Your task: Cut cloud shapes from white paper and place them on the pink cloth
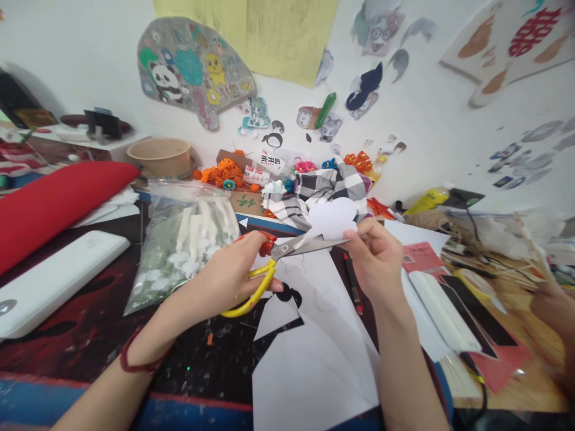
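My left hand (224, 272) is closed around a pair of scissors (258, 293) with one yellow and one red handle. Their blades point right and lie partly apart below a white paper cutout (333, 216) with a rounded, wavy edge. My right hand (375, 254) pinches that cutout at its lower right, close to the scissor tips. Under both hands lie white paper sheets (314, 371) with faint pencil outlines. A small black shape (288, 293) shows on the paper just below the scissors.
Left of my hands lie a clear bag (184, 245) of white and green pieces and a white case (63, 278). A red and black pen (353, 284) is at right, near phone-like slabs (476, 311). Another person's hand (554, 311) appears at the far right. Paper cutouts cover the wall.
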`<action>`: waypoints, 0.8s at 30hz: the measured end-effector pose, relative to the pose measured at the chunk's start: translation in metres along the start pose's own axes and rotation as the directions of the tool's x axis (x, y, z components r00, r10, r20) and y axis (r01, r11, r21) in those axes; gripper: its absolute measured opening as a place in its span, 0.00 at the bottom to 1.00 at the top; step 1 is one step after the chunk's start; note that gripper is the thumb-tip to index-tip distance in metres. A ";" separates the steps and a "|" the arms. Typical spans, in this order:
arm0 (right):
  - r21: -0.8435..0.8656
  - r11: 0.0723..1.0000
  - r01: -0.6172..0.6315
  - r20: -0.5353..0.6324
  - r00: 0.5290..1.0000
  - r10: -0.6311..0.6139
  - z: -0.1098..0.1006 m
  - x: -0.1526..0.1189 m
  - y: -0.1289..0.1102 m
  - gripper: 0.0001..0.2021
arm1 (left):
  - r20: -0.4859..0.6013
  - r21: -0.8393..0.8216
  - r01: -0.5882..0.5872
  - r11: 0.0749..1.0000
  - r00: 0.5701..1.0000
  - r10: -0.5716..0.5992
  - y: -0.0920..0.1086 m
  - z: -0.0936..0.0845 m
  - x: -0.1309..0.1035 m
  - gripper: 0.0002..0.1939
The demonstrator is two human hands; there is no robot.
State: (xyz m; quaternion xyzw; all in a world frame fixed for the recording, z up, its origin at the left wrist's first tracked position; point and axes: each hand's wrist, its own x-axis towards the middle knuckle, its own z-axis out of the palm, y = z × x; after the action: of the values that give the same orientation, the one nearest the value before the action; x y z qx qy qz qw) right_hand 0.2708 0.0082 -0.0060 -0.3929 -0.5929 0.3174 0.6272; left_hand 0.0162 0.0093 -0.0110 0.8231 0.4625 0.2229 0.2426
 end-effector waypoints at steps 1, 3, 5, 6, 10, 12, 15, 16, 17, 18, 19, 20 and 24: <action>0.018 1.000 -0.004 0.006 1.000 0.004 0.000 0.000 -0.001 0.12 | -0.006 -0.002 0.004 1.000 1.000 -0.004 0.000 0.000 0.000 0.22; 0.044 0.999 -0.010 0.019 1.000 0.009 0.001 -0.001 -0.002 0.12 | -0.016 -0.006 0.009 1.000 1.000 -0.009 0.001 -0.001 0.000 0.21; 0.041 0.999 -0.012 0.020 1.000 0.011 0.001 -0.001 -0.003 0.12 | -0.025 -0.007 0.006 1.000 1.000 -0.007 0.002 -0.002 -0.001 0.21; 0.031 0.999 -0.010 0.018 1.000 0.010 0.001 -0.001 -0.004 0.12 | -0.027 -0.005 0.004 1.000 1.000 -0.004 0.003 -0.002 -0.001 0.21; 0.000 1.000 0.008 0.009 1.000 -0.008 0.003 -0.001 -0.004 0.13 | -0.026 0.000 -0.014 1.000 1.000 0.014 0.005 -0.003 -0.001 0.22; -0.005 1.000 0.014 0.010 1.000 -0.014 0.003 -0.002 -0.005 0.12 | -0.030 -0.002 -0.026 1.000 0.999 0.026 0.005 -0.002 -0.001 0.22; -0.007 1.000 0.014 0.007 1.000 -0.014 0.002 -0.002 -0.005 0.12 | -0.031 -0.009 -0.019 1.000 0.999 0.019 0.005 -0.003 -0.001 0.22; -0.002 1.000 0.014 0.008 1.000 -0.014 0.002 -0.002 -0.005 0.12 | -0.027 -0.011 -0.013 1.000 1.000 0.013 0.005 -0.003 -0.001 0.23; 0.007 1.000 0.016 0.010 1.000 -0.016 0.002 -0.002 -0.006 0.12 | -0.024 -0.013 -0.009 1.000 1.000 0.008 0.005 -0.003 -0.001 0.23; 0.021 1.000 0.018 0.013 1.000 -0.018 0.002 -0.002 -0.006 0.12 | -0.020 -0.015 -0.006 1.000 1.000 0.006 0.005 -0.003 -0.001 0.23; 0.036 0.999 0.021 0.016 1.000 -0.022 0.002 -0.002 -0.006 0.11 | -0.015 -0.016 -0.005 1.000 1.000 0.005 0.005 -0.003 -0.001 0.23; 0.047 0.999 0.024 0.018 1.000 -0.025 0.002 -0.002 -0.006 0.11 | -0.009 -0.018 -0.003 1.000 1.000 0.003 0.005 -0.003 -0.001 0.23; 0.039 0.999 0.027 0.011 1.000 -0.027 0.002 -0.002 -0.006 0.10 | 0.005 -0.021 0.011 1.000 1.000 -0.010 0.005 -0.003 -0.001 0.23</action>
State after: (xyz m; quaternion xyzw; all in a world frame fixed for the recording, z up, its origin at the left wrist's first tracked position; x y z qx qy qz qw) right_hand 0.2686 0.0037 -0.0016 -0.3707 -0.5957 0.3226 0.6353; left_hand 0.0172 0.0067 -0.0055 0.8187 0.4638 0.2242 0.2535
